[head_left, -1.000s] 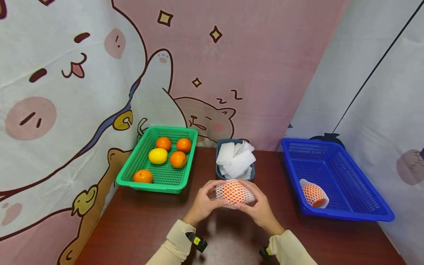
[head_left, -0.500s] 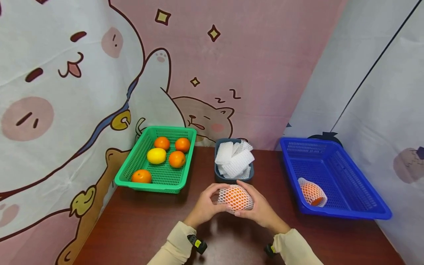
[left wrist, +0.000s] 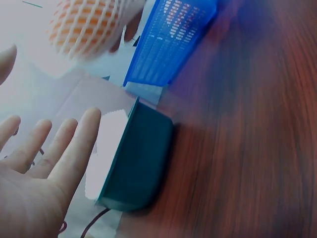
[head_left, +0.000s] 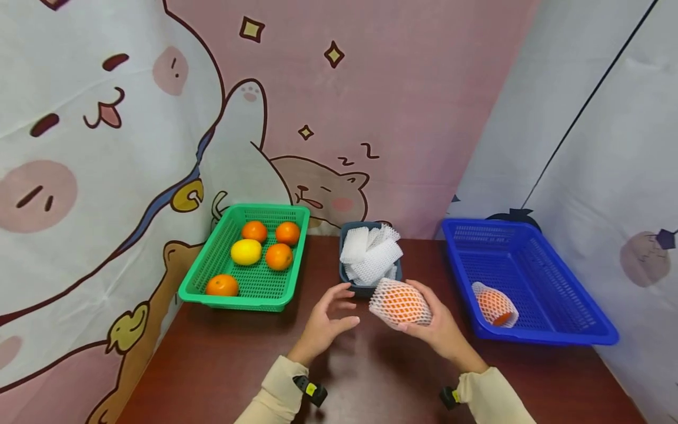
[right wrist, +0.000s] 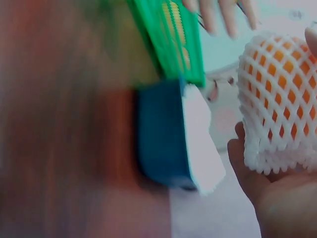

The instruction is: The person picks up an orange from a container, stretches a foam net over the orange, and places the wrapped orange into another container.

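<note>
Watching from my remote station, I see a person's right hand (head_left: 438, 327) hold an orange fruit in a white foam net (head_left: 404, 303) above the dark-red bench (head_left: 365, 377), the thumb on the near side and the fingers curving over the far side. The left hand (head_left: 321, 327) is spread just beside it, fingers apart and thumb out, with a gap between it and the fruit. My right wrist view shows the net's scalloped edge near the palm, with orange peel showing through the mesh. Behind the two hands, a small dark bin (left wrist: 143, 156) bears a heap of white foam nets (head_left: 372, 254) that rises above its rim. At the left of my head view, a green basket (head_left: 238, 301) holds one lemon (head_left: 246, 252) and four bare oranges (head_left: 279, 257), one of them in the near left corner. At the right, a blue basket (head_left: 545, 294) holds a second netted fruit (head_left: 495, 304), lying by its left wall with orange showing at one end. Cream sleeves (head_left: 271, 393) cover the forearms, and a cartoon backdrop (head_left: 413, 118) in pink and white hangs behind the bench.
</note>
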The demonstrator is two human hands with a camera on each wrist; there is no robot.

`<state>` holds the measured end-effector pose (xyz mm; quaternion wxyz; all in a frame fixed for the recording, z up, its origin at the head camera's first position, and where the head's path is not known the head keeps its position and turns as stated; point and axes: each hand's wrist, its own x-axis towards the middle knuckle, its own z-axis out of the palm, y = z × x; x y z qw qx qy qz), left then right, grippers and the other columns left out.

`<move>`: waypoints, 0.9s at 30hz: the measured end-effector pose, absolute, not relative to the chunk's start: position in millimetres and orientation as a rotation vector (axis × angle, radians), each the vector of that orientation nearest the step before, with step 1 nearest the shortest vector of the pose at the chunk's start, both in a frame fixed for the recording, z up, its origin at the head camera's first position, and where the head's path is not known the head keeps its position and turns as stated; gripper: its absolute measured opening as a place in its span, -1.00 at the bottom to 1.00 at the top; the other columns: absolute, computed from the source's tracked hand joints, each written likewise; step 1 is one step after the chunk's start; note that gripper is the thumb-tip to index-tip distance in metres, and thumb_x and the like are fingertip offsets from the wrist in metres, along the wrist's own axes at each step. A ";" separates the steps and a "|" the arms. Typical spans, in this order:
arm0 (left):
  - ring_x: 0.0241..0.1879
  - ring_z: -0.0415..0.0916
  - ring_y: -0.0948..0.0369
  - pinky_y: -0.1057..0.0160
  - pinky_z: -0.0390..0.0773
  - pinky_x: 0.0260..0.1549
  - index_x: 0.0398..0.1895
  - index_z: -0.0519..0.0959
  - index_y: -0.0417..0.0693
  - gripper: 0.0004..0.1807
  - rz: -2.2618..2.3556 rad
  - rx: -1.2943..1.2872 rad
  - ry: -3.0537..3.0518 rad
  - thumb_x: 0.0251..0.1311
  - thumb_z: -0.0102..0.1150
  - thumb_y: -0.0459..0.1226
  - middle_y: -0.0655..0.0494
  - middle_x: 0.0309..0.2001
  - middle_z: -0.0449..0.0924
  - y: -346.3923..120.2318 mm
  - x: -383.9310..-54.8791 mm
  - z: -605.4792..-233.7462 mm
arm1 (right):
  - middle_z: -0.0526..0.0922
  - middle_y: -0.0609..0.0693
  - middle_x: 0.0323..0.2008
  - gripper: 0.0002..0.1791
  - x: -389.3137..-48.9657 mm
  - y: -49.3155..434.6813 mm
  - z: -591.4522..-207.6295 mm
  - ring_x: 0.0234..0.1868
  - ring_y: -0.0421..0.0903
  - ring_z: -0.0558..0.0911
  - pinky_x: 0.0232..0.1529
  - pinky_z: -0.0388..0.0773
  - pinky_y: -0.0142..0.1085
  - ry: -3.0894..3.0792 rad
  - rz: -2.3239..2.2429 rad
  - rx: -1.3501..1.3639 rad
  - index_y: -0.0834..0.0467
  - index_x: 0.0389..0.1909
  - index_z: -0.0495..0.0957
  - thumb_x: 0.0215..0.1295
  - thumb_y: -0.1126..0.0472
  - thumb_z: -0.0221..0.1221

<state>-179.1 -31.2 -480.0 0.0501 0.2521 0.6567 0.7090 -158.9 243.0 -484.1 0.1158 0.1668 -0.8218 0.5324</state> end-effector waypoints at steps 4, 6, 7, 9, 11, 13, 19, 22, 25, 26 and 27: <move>0.08 0.40 -0.32 0.11 0.63 -0.19 0.34 0.28 -0.26 -0.38 2.195 0.736 1.985 0.20 0.21 -0.49 -0.30 0.14 0.41 -36.4 -180.9 -481.0 | 0.39 0.09 0.26 -0.01 -158.4 275.6 -472.3 0.14 -0.27 0.35 0.06 0.20 -0.52 -2.421 1.399 0.324 0.04 0.43 0.21 -0.06 0.31 0.47; 0.08 0.40 -0.29 0.10 0.64 -0.20 0.33 0.28 -0.26 -0.40 2.203 0.714 1.972 0.21 0.20 -0.49 -0.30 0.13 0.42 -38.2 -181.2 -481.3 | 0.36 0.13 0.27 0.00 -156.8 290.8 -463.5 0.12 -0.30 0.32 0.03 0.19 -0.52 -2.413 1.345 0.244 0.07 0.44 0.19 -0.06 0.32 0.47; 0.08 0.41 -0.28 0.11 0.64 -0.20 0.33 0.29 -0.27 -0.41 2.204 0.704 1.972 0.22 0.19 -0.49 -0.30 0.13 0.42 -38.9 -181.2 -481.8 | 0.35 0.15 0.26 0.00 -155.9 298.4 -459.4 0.10 -0.31 0.32 -0.01 0.20 -0.51 -2.413 1.319 0.201 0.07 0.45 0.17 -0.05 0.32 0.47; 0.07 0.42 -0.25 0.12 0.63 -0.20 0.32 0.29 -0.27 -0.42 2.202 0.692 1.971 0.22 0.19 -0.49 -0.30 0.12 0.43 -40.0 -181.0 -482.4 | 0.36 0.17 0.24 0.00 -154.8 314.5 -452.3 0.03 -0.29 0.35 -0.10 0.28 -0.50 -2.405 1.278 0.116 0.08 0.45 0.16 -0.03 0.31 0.46; 0.07 0.44 -0.21 0.13 0.63 -0.19 0.30 0.31 -0.27 -0.43 2.196 0.681 1.980 0.22 0.19 -0.48 -0.28 0.12 0.43 -41.0 -180.9 -483.5 | 0.36 0.20 0.21 0.00 -154.2 331.5 -446.0 -0.04 -0.20 0.39 -0.24 0.40 -0.46 -2.419 1.233 0.024 0.07 0.46 0.13 0.01 0.27 0.45; 0.08 0.44 -0.18 0.14 0.63 -0.19 0.29 0.33 -0.25 -0.45 2.191 0.673 1.993 0.22 0.20 -0.47 -0.25 0.13 0.44 -42.0 -180.7 -484.8 | 0.35 0.24 0.21 0.00 -155.2 350.9 -441.7 -0.06 -0.06 0.43 -0.33 0.43 -0.39 -2.459 1.167 -0.063 0.07 0.48 0.09 0.06 0.17 0.44; 0.08 0.44 -0.19 0.14 0.63 -0.19 0.26 0.37 -0.26 -0.49 2.172 0.681 2.015 0.24 0.21 -0.45 -0.24 0.14 0.45 -45.0 -181.4 -486.5 | 0.22 0.46 0.27 0.04 -161.6 408.7 -439.8 0.12 0.40 0.30 -0.07 0.28 0.23 -2.560 0.985 -0.239 0.27 0.49 -0.03 0.16 -0.02 0.36; 0.08 0.43 -0.23 0.12 0.63 -0.17 0.25 0.38 -0.26 -0.50 2.168 0.691 2.026 0.24 0.21 -0.44 -0.26 0.14 0.44 -47.6 -182.0 -486.1 | 0.18 0.54 0.26 0.09 -164.5 433.3 -448.7 0.16 0.49 0.24 -0.03 0.19 0.36 -2.636 0.869 -0.328 0.38 0.46 -0.05 0.16 -0.11 0.34; 0.08 0.44 -0.23 0.11 0.61 -0.12 0.24 0.39 -0.24 -0.50 2.149 0.696 2.079 0.23 0.22 -0.43 -0.24 0.14 0.45 -51.7 -182.3 -482.6 | 0.17 0.61 0.21 0.14 -163.5 453.7 -460.5 0.14 0.56 0.20 -0.09 0.17 0.43 -2.739 0.749 -0.418 0.47 0.41 -0.04 0.14 -0.19 0.32; 0.08 0.44 -0.24 0.10 0.60 -0.11 0.24 0.40 -0.23 -0.51 2.142 0.695 2.102 0.23 0.22 -0.42 -0.22 0.14 0.46 -53.5 -182.5 -480.6 | 0.17 0.63 0.19 0.15 -162.4 459.1 -463.9 0.14 0.58 0.19 -0.09 0.17 0.45 -2.776 0.722 -0.459 0.49 0.39 -0.04 0.13 -0.21 0.32; 0.08 0.45 -0.23 0.09 0.59 -0.09 0.24 0.41 -0.22 -0.51 2.133 0.694 2.128 0.23 0.23 -0.42 -0.21 0.13 0.47 -55.4 -182.6 -478.1 | 0.18 0.64 0.16 0.16 -161.0 463.6 -467.0 0.12 0.58 0.20 -0.12 0.17 0.46 -2.814 0.689 -0.492 0.51 0.37 -0.02 0.11 -0.23 0.32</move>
